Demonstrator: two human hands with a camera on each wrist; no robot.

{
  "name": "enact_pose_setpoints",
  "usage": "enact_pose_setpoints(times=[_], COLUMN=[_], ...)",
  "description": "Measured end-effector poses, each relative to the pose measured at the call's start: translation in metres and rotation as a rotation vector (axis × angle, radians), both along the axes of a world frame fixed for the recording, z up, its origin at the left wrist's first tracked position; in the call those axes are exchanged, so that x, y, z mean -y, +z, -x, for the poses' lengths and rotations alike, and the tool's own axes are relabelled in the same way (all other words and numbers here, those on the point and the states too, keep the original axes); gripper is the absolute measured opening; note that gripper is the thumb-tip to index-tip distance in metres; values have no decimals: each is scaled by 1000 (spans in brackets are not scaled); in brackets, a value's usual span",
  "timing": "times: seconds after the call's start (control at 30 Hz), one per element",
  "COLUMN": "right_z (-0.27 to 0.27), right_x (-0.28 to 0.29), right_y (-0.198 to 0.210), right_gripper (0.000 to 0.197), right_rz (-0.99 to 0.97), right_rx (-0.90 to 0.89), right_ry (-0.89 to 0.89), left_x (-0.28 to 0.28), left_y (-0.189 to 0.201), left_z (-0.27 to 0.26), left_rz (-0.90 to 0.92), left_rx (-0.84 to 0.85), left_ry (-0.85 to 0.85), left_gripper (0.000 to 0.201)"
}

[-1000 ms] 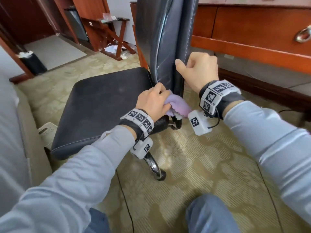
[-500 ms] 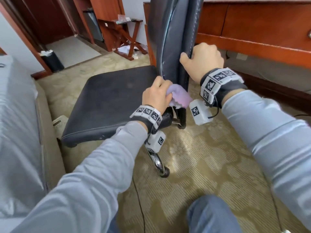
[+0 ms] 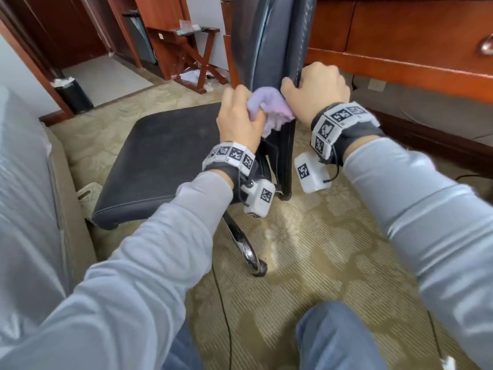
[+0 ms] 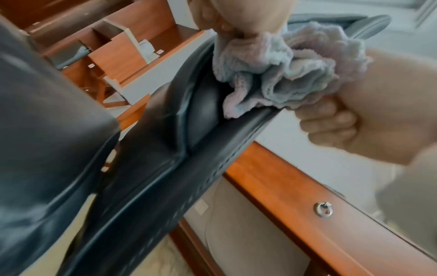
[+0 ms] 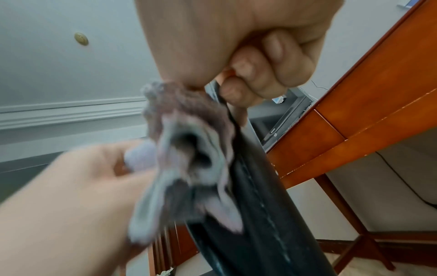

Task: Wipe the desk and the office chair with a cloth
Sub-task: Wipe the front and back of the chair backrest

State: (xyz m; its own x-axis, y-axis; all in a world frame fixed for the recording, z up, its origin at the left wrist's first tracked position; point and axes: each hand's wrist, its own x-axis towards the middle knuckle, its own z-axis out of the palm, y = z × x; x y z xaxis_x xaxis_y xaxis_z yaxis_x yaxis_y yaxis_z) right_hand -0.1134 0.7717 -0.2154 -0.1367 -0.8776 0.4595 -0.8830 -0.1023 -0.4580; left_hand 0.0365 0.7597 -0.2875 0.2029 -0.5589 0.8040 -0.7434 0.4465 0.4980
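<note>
A black leather office chair [image 3: 170, 156] stands side-on, its backrest [image 3: 269, 49] upright before me. My left hand [image 3: 237, 116] grips a bunched lilac cloth [image 3: 269, 108] and presses it against the backrest's side edge, just above the seat. My right hand [image 3: 317, 89] grips the rear edge of the backrest, fingers curled round it, right beside the cloth. The left wrist view shows the cloth [image 4: 283, 74] on the black edge [image 4: 189, 149]. In the right wrist view the cloth [image 5: 189, 158] hangs beside my curled fingers [image 5: 264, 74]. The wooden desk [image 3: 400, 49] runs behind the chair.
The chair's chrome leg and caster [image 3: 253, 260] reach toward me over patterned carpet [image 3: 320, 249]. A grey upholstered seat [image 3: 26, 196] is at my left. A folding wooden stand [image 3: 194, 49] and a black bin [image 3: 74, 94] are at the back. A thin cable [image 3: 224, 316] crosses the floor.
My left hand has slid the cloth up the backrest's side edge, from near the seat joint to level with my right hand. My right hand keeps its grip on the backrest.
</note>
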Motion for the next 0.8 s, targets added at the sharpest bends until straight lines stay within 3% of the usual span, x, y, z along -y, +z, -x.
enact_pose_setpoints(times=[0.17,0.3,0.37,0.47,0.63,0.8], right_z=[0,-2,-4,-8,-11,-11], right_x=[-2,-6,-8,-11,-14,-15], right_y=[4,2,-1,-5,-8,-7], right_gripper=[42,36,37,36,35,35], right_rz=[-25,-31,-24,-8,3,18], right_rx=[-7,6,11,18,40,50], right_ry=[-15,2,2,7,28,33], left_x=[-12,-14,-6,2,-10,0], left_y=[-17,-2,18,46,25,30], left_z=[10,-13,-24,-27,-13,-13], left_rz=[-196,-119,-49,-81,-158,-193], left_rx=[-217,-350,-359,-302,-321,-375], left_ry=[21,25,51,61,-176,-168], left_gripper=[14,9,11,15,44,40])
